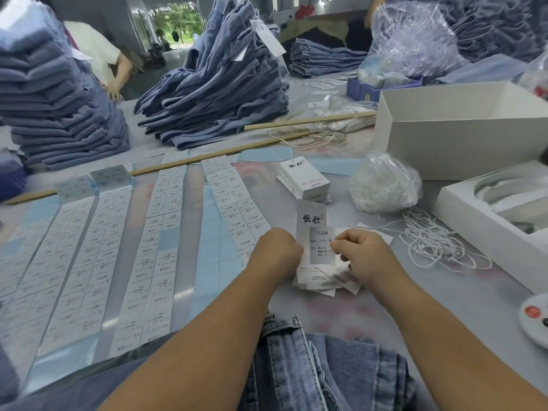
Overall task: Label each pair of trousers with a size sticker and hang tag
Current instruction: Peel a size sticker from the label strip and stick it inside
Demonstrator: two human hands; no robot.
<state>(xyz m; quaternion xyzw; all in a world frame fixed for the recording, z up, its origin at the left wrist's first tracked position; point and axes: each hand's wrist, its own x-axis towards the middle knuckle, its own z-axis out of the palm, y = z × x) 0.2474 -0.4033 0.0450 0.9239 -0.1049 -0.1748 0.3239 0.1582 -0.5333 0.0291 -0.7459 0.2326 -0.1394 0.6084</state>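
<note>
At the centre of the frame, the left hand [278,250] and right hand [360,256] are pinching a white hang tag [310,221] upright, with a size sticker [321,244] reading 1103# lying on its face. Sticker sheets [98,247] are stretching across the left, while folded trousers [311,366] are lying at the bottom edge.

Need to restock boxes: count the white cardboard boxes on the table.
2: a large open box at far right, and a shallower tray-like box nearer, at the right edge. Others may lie outside the view.
</note>
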